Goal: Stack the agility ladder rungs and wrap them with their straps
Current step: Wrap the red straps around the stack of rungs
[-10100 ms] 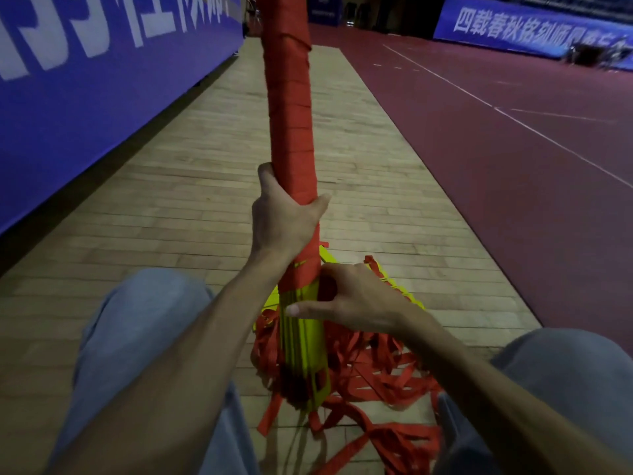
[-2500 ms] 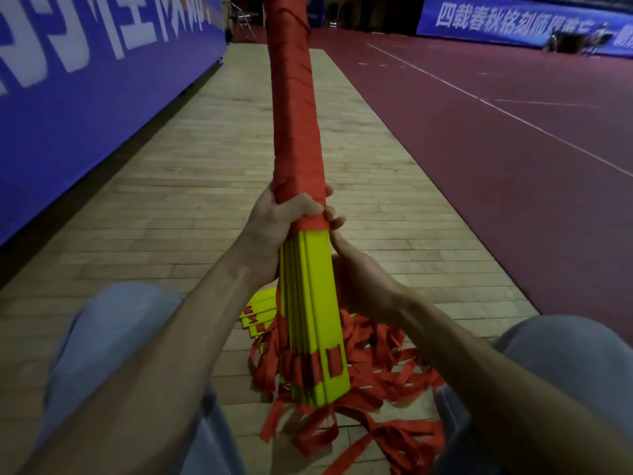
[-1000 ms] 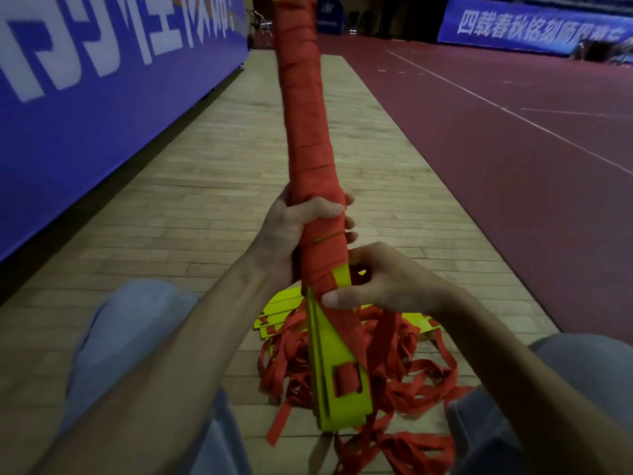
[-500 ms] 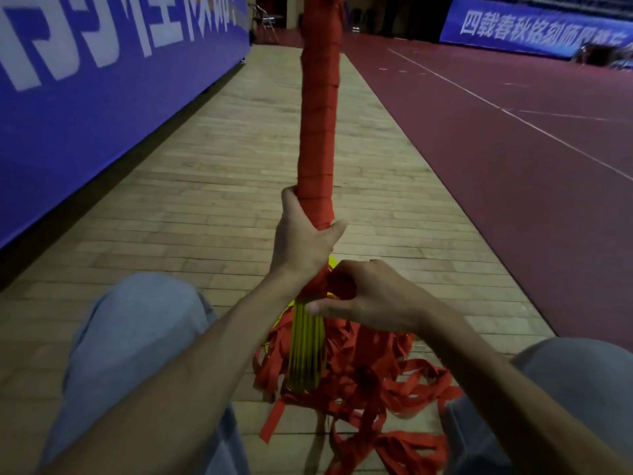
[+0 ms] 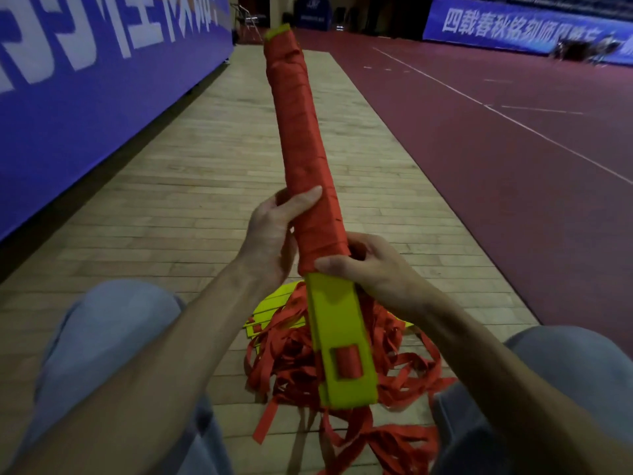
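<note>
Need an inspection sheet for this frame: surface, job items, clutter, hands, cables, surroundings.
Surface: wooden plank floor.
Job's things: rung bundle held tilted, red strap wrap covering most of it, near yellow end bare; loose straps and more yellow rungs heaped on the floor.
Clutter: nothing seen.
Hands: left hand grips the wrapped part; right hand holds the bundle at the wrap's lower edge.
Cables: nothing seen.
Surroundings: blue banner on the left, red track on the right, chair far off.

Straps point(image 5: 284, 358) on floor point(image 5: 171, 200), under rungs point(image 5: 339, 320)
</note>
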Demonstrator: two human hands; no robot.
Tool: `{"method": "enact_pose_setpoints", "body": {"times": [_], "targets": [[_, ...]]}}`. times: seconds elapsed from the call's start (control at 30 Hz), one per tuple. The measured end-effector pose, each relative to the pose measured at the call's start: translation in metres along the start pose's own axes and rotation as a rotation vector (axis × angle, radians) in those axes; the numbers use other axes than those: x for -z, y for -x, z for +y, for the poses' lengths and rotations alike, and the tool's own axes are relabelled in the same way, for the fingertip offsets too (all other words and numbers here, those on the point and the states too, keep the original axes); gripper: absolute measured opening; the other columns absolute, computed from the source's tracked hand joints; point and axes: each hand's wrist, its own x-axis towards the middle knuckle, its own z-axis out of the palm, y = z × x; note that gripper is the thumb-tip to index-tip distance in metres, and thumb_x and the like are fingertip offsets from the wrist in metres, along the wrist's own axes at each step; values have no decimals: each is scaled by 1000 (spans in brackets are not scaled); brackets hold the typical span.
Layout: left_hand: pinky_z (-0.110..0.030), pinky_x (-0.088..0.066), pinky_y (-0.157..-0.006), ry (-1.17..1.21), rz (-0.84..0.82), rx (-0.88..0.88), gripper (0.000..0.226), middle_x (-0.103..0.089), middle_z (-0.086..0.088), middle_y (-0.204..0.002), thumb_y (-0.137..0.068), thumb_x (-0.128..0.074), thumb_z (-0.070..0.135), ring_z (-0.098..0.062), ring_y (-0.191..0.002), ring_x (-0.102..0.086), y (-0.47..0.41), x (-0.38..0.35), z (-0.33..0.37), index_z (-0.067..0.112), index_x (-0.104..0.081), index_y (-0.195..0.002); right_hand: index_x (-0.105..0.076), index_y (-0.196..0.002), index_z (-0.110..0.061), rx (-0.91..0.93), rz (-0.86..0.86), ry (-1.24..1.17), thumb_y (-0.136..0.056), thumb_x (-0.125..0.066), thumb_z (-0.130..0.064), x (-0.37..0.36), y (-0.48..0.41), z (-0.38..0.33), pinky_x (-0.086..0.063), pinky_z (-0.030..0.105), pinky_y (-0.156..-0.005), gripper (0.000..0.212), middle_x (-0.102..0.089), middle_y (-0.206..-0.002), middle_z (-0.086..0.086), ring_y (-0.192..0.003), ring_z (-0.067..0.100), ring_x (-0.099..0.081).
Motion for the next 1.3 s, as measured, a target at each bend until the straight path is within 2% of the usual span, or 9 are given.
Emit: {"method": "enact_pose_setpoints", "body": {"times": [0.23,0.33,0.4,0.5,0.67,0.77,0.93,1.07,1.3], "targets": [[-41,-60,-68,114,-105,91,73,-72,-13,-97,-66,-73,4,-30,-83,-74,11,-3,2,3,-46,-134,-69,-92,-22,-17,-229,219,-90,-68,-25,6,-4,-1,-51,17,-67,4,-73,-81,-9,-75,4,-68],[-37,-58,-59,6,-102,58,64,-68,-14,-93,-74,-70,-5,-24,-68,-68,10,1,9,3,-43,-132,-66,-93,-3,-119,-392,496,-84,-69,-37,22,-6,4,-53,39,-67,35,-68,-80,10,-70,19,-64],[-35,-55,-55,-95,-93,30,61,-65,-16,-96,-76,-69,-7,-24,-67,-65,8,4,14,4,-43,-130,-67,-87,-15,-234,-449,780,-79,-79,-42,34,-8,15,-52,37,-67,31,-69,-78,4,-70,13,-64],[-32,-54,-50,-234,5,-28,62,-65,-13,-90,-71,-73,-11,-20,-60,-64,4,10,17,11,-45,-123,-63,-84,-30,-297,-395,1032,-81,-79,-30,44,-10,32,-40,24,-62,16,-59,-74,-14,-66,-1,-54],[-25,-53,-49,-564,180,-232,72,-59,3,-93,-66,-79,-8,-4,-64,-64,-9,24,10,19,-42,-121,-63,-116,-16,-267,-198,1224,-88,-69,-18,51,-14,45,-50,34,-73,29,-65,-104,2,-96,23,-60],[-22,-51,-61,-829,261,-294,76,-60,4,-100,-67,-83,4,-12,-78,-63,-17,35,7,24,-38,-125,-65,-112,-15,-161,-37,1045,-88,-70,-17,48,-19,39,-49,33,-78,24,-67,-101,2,-96,22,-63],[-10,-34,-53,-1052,339,-370,76,-58,4,-102,-72,-81,8,-15,-76,-58,-22,38,2,22,-37,-133,-64,-105,2,-171,-167,505,-90,-68,-9,44,-14,13,-44,29,-84,19,-64,-97,15,-88,13,-57],[-20,-41,-65,-1043,360,-353,73,-59,-1,-114,-76,-79,11,-21,-92,-58,-25,31,-6,16,-39,-137,-57,-84,-4,-122,-215,199,-89,-60,6,33,-6,1,-47,34,-82,11,-63,-104,32,-90,24,-61],[-29,-52,-77,-776,360,-310,76,-62,5,-111,-71,-87,32,-16,-94,-63,-24,24,-6,17,-43,-131,-54,-82,-7,-70,-225,-20,-83,-67,-5,32,-2,-1,-49,37,-65,14,-62,-71,13,-69,27,-59]]}}
